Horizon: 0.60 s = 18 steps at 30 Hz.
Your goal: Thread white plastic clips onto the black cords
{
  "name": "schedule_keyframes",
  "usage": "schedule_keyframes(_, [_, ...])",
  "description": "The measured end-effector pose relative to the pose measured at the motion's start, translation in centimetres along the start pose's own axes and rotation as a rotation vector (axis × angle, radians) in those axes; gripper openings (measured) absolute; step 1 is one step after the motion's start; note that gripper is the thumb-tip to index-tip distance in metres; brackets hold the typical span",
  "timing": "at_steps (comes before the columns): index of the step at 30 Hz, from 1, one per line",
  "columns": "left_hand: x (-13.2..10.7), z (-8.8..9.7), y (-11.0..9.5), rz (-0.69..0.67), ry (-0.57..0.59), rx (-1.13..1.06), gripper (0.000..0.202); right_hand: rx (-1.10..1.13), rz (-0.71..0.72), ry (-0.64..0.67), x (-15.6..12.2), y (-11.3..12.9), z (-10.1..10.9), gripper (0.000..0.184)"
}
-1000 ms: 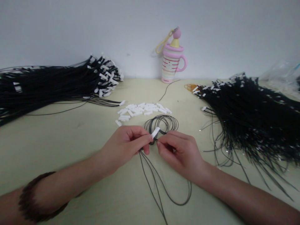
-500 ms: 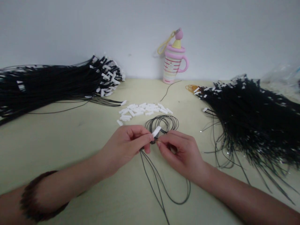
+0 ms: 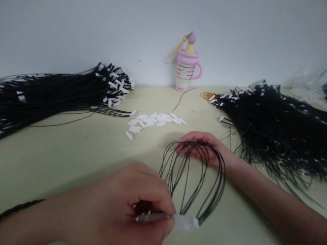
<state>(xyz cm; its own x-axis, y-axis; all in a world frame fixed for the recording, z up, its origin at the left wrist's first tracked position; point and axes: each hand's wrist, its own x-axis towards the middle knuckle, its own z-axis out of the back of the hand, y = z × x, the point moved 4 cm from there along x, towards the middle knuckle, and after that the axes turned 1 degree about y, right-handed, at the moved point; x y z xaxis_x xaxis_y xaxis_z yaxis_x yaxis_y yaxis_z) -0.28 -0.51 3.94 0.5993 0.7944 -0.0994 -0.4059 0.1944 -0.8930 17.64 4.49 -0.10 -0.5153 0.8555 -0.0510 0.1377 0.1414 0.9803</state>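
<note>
Close to the camera, my left hand (image 3: 143, 197) pinches a white connector (image 3: 187, 222) between thumb and fingers. A ridged, shiny piece shows within the grip, partly covered by the fingers. Thin black wires (image 3: 221, 183) run from the connector and bend round in wide loops. Behind the far bend of these loops is my right hand (image 3: 201, 146), its fingers curled around the wires; its fingertips are partly hidden by them. Farther back on the table lies a loose pile of small white connector housings (image 3: 155, 119), apart from both hands.
A thick bundle of black wires with white connectors (image 3: 63, 90) lies at the left. Another wire heap (image 3: 283, 126) spreads at the right, beside orange rubber bands (image 3: 206, 96). A pink-lidded cup (image 3: 184, 73) stands by the wall. One loose wire (image 3: 181, 100) lies before it.
My left hand has come nearer the camera and lower, carrying the connector. My right hand has moved from the connector to the far bend of the wires, whose loops now stand up larger.
</note>
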Motion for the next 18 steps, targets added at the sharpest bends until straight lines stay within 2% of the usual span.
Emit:
schedule_keyframes(2, [0.6, -0.6, 0.7, -0.098, 0.147, 0.144, 0.013, 0.018, -0.046, -0.165, 0.3, 0.0, 1.3, 0.024])
schedule_keyframes(4, [1.6, -0.5, 1.6, -0.114, 0.184, 0.235, 0.020, -0.124, 0.008, -0.401, 0.1, 0.4, 2.4, 0.021])
schedule_keyframes(6, [2.6, -0.1, 2.5, -0.031, 0.157, 0.209, 0.022, -0.393, 0.198, -0.609, -0.7, 1.7, 2.6, 0.018])
schedule_keyframes(8, [3.4, 0.2, 3.2, 0.073, 0.106, 0.108, 0.021, -0.676, 0.394, -0.672, -1.6, 2.9, 1.2, 0.011])
schedule_keyframes(9, [3.6, 0.3, 3.5, 0.110, 0.074, 0.058, 0.020, -0.790, 0.452, -0.640, -2.0, 3.3, 0.2, 0.006])
schedule_keyframes(11, [4.0, 0.6, 3.7, 0.137, 0.013, 0.010, 0.019, -0.943, 0.472, -0.452, -2.3, 3.2, -2.1, 0.004])
schedule_keyframes(14, [4.4, 1.1, 3.8, 0.117, -0.073, 0.015, 0.022, -1.033, 0.365, -0.110, -2.1, 1.5, -5.1, 0.010])
schedule_keyframes(16, [4.6, 1.4, 3.8, 0.115, -0.132, 0.013, 0.023, -1.035, 0.292, -0.006, -1.8, 0.4, -6.1, 0.011])
schedule_keyframes(18, [4.8, 1.6, 3.7, 0.129, -0.181, -0.013, 0.023, -1.011, 0.256, 0.014, -1.5, -0.4, -6.5, 0.008])
